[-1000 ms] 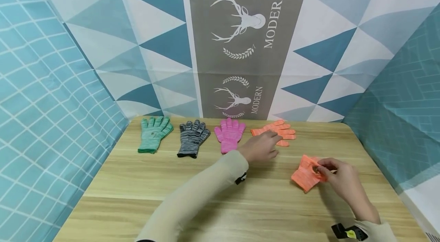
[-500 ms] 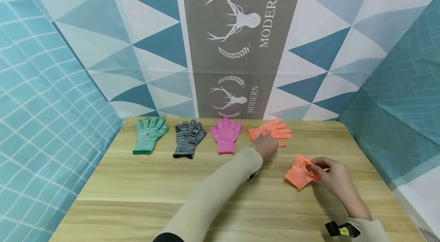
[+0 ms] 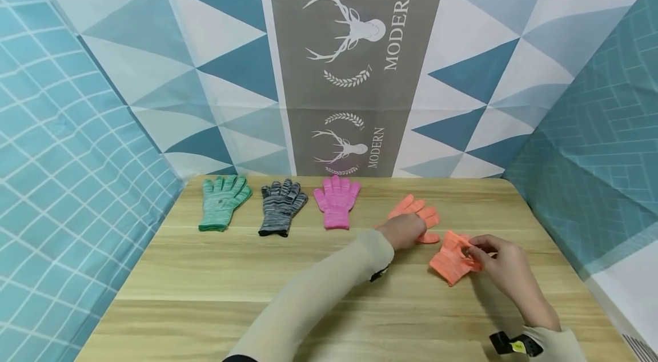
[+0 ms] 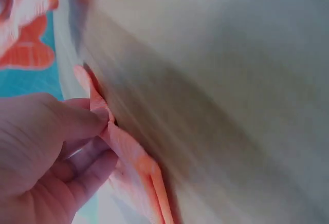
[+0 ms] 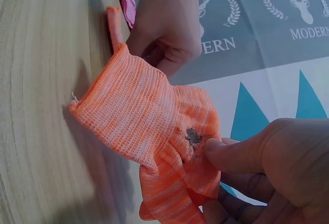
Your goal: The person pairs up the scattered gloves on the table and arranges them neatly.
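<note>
Two orange knit gloves are in my hands at the right half of the table. My left hand (image 3: 406, 230) pinches one orange glove (image 3: 426, 216) between thumb and fingers, its finger ends spread toward the back right; the left wrist view shows the thumb (image 4: 85, 121) pressing the fabric. My right hand (image 3: 501, 262) pinches the other orange glove (image 5: 128, 100) by its palm, beside a dark stain (image 5: 193, 136). That glove's cuff hangs toward the left, close over the wood, and its fingers droop below in the right wrist view.
Along the back of the wooden table (image 3: 205, 282) lie a green glove pair (image 3: 224, 202), a grey-and-black striped pair (image 3: 281, 206) and a pink glove (image 3: 337, 202), fingers pointing to the wall. Patterned cloth walls (image 3: 349, 65) rise behind and at both sides.
My left hand has come down onto the orange glove lying at the back, gripped it and drawn it forward and slightly right. The right hand keeps its pinch, almost still.
</note>
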`<control>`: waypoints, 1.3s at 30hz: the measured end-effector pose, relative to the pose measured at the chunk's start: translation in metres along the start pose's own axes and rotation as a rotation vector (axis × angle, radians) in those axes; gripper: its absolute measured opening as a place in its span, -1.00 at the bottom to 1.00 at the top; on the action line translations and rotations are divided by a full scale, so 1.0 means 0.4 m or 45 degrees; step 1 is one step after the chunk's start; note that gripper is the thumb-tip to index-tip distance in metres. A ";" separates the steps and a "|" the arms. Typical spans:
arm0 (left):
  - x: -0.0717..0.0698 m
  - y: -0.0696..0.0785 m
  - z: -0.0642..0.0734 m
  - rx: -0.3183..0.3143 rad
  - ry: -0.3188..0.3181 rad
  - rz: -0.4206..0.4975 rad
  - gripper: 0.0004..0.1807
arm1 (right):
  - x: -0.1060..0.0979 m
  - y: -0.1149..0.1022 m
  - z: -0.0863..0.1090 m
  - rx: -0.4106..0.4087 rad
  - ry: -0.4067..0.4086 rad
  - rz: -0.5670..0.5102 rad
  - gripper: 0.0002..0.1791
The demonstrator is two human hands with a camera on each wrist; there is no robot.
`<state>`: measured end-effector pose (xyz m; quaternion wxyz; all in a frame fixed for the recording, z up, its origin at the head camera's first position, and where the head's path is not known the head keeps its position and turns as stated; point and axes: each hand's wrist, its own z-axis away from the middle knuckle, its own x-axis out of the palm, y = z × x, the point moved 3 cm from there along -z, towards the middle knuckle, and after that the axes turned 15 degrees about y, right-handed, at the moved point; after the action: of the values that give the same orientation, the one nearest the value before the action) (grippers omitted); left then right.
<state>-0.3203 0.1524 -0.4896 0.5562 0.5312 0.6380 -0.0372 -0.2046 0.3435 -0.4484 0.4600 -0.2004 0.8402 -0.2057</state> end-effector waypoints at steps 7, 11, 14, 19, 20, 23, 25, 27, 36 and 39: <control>0.007 0.073 0.040 -0.107 -0.270 -0.628 -0.66 | -0.009 -0.001 0.003 -0.013 0.027 0.002 -0.89; 0.006 0.109 0.093 -0.185 -0.288 -0.468 -0.58 | -0.018 0.002 0.005 -0.013 0.022 -0.004 -0.90; 0.001 0.137 0.138 -0.197 -0.267 -0.410 -0.55 | -0.023 0.003 0.009 -0.012 0.023 -0.008 -0.90; -0.018 0.164 0.208 -0.208 -0.187 -0.269 -0.43 | -0.024 -0.007 0.014 -0.057 0.048 -0.015 -0.90; -0.023 0.166 0.222 -0.210 -0.173 -0.251 -0.41 | -0.023 -0.012 0.016 -0.075 0.057 -0.015 -0.89; -0.041 0.167 0.263 -0.206 -0.148 -0.226 -0.43 | -0.018 -0.030 0.021 -0.119 0.062 -0.032 -0.87; -0.055 0.164 0.291 -0.220 -0.148 -0.235 -0.50 | -0.014 -0.043 0.024 -0.134 0.050 -0.045 -0.87; -0.072 0.159 0.321 -0.254 -0.162 -0.237 -0.62 | -0.011 -0.058 0.028 -0.149 0.037 -0.055 -0.86; -0.166 0.108 0.431 -0.525 -0.158 -0.124 -0.78 | 0.017 -0.123 0.034 -0.233 -0.011 -0.126 -0.85; -0.195 0.092 0.461 -0.615 -0.163 -0.081 -0.78 | 0.034 -0.138 0.039 -0.239 -0.063 -0.144 -0.85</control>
<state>-0.1846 0.0010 -0.4808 0.7048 0.3592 0.6083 0.0653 -0.1899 0.2879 -0.4362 0.4475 -0.2947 0.8314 -0.1468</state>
